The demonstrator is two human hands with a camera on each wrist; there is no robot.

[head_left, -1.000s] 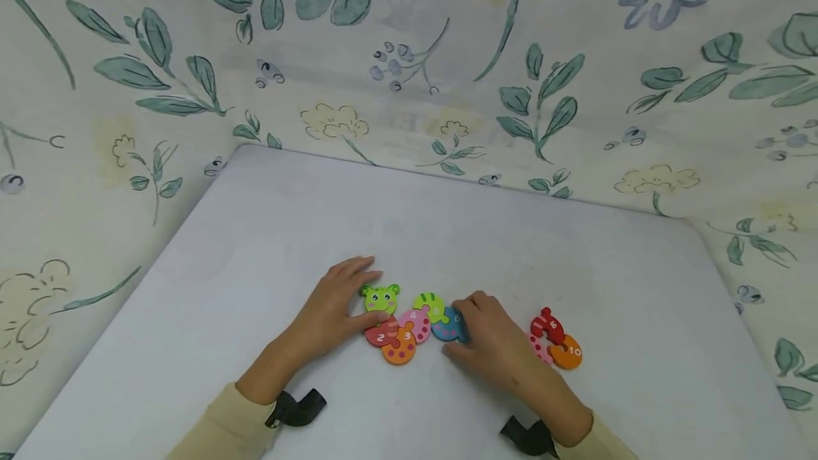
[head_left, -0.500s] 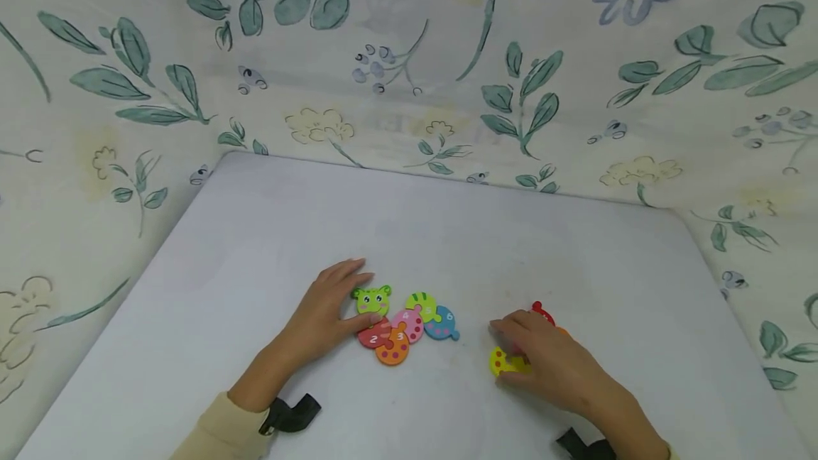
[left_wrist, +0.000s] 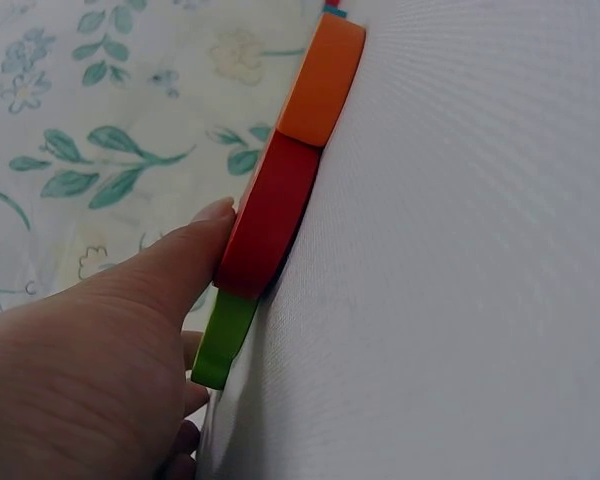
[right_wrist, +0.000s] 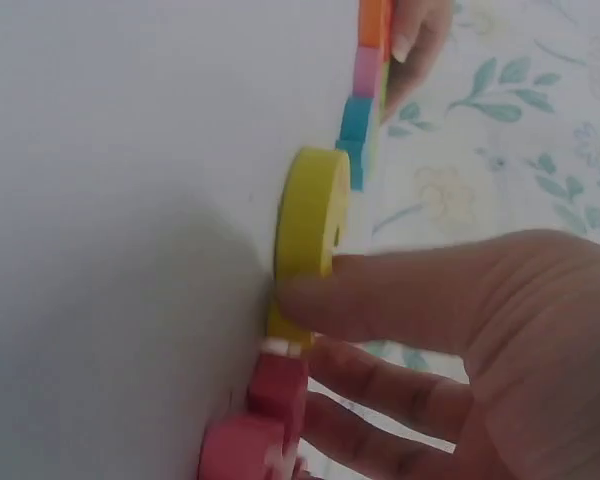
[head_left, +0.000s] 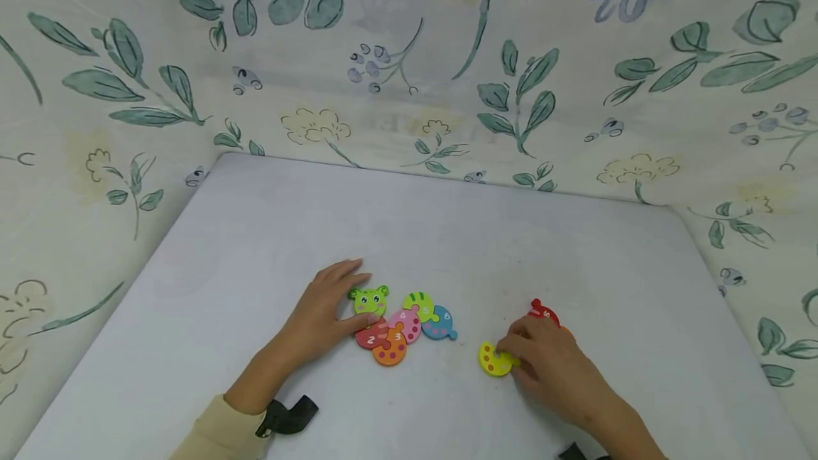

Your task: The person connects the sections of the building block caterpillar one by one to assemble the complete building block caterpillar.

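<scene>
I'm seeing the yellow piece (head_left: 492, 360) lying flat on the counter (head_left: 358, 218), to the right of the chain and just short of the right hand (head_left: 559, 371), whose fingers (head_left: 519, 346) are pinching its narrow end. The left hand (head_left: 322, 318) is resting with its fingers loosely spread, its thumb touching the chain where the green head piece (head_left: 369, 302) is meeting the red 2 piece (head_left: 371, 336).

Here's what I'm worrying about: with the grip sitting at one end, the yellow piece could be pivoting under any sideways push. The red 8 piece (head_left: 544, 312) is lying close by the right hand, and a trailing finger could be catching it and dragging it along. The blue 6 piece (head_left: 437, 325) is sitting at the unsteadied end of the chain — a hard bump there could be swinging it out of line, since the left thumb is steadying only the head end.

As for direction, the yellow piece's broad, rounded end is pointing left toward the chain, its narrow end is facing the fingers, and its long axis is running roughly left to right — its notch I'm not making out clearly.
</scene>
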